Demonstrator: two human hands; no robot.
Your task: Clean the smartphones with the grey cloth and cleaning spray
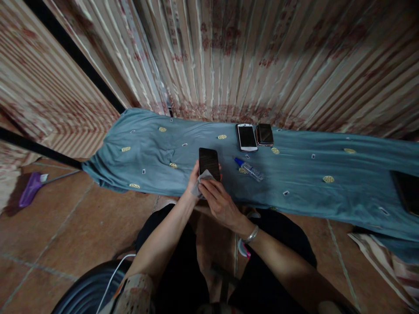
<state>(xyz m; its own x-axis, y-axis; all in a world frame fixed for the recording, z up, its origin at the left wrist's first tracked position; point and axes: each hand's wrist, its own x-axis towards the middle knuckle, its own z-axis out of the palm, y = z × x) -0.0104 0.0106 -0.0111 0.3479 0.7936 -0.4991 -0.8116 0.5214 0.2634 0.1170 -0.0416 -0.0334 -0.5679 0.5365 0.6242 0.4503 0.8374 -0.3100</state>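
A black smartphone [208, 160] rests in my left hand [193, 178], which is closed around it from below with fingertips showing at its right edge. My right hand [220, 201] pinches a light grey cloth [205, 176] and presses it against the lower part of the phone's screen. Part of the cloth hangs over the left side near my left wrist. To the right of the phone lies a small clear bottle [253, 171] with a blue cap, on its side on the blue-green cloth cover [196, 135].
Behind the bottle lie a white-framed phone [247, 137] and a dark stack of phones [264, 134]. A black flat device [407, 192] sits at the far right edge. Curtains [229, 65] hang behind the covered surface. A purple broom [30, 189] lies on the tiled floor, left.
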